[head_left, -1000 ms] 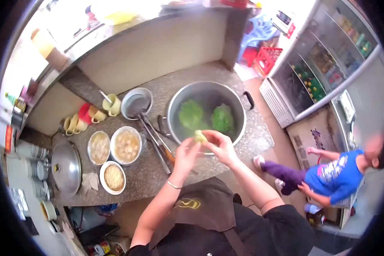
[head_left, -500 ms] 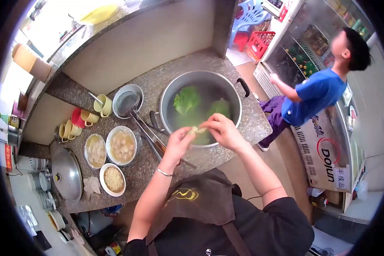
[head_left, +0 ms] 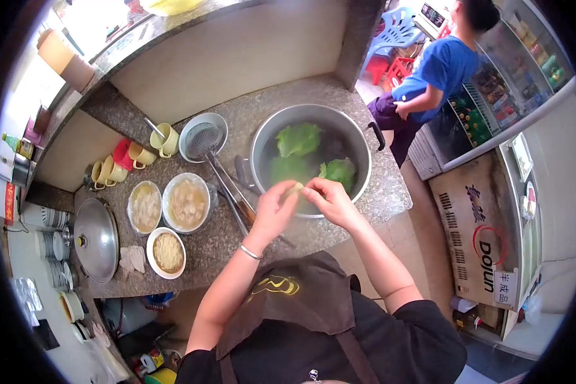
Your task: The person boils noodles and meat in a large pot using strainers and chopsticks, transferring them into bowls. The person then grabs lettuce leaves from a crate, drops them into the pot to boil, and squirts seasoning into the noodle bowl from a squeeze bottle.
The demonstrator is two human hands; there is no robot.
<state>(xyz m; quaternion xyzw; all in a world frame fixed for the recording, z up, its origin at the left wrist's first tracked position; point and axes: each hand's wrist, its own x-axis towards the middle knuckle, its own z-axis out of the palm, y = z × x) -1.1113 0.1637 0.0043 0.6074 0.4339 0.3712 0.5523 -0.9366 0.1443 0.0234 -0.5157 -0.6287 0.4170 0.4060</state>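
Note:
Both hands are close together over the near rim of a big metal pot [head_left: 260, 125] of steaming liquid. My left hand [head_left: 275, 210] has its fingertips pinched round a small pale yellow-green piece [head_left: 299, 186], whose kind I cannot make out. My right hand [head_left: 329, 200] pinches at the same piece from the other side, its fingers mostly covering it. Beyond them, green lettuce leaves [head_left: 299, 139] float in the pot, with another lettuce leaf [head_left: 339, 171] to the right.
Left of the pot are a skimmer [head_left: 206, 139] on a metal bowl [head_left: 189, 128], two bowls of pale food in liquid [head_left: 187, 200], a bowl of noodles [head_left: 168, 252], several mugs [head_left: 166, 142] and a large lid [head_left: 97, 240]. A person in blue [head_left: 443, 73] stands by the drinks fridge [head_left: 486, 96].
The view has shifted a little. Both hands stay over the pot's near rim, and less of the pale piece shows. The person in blue has moved farther back and turned.

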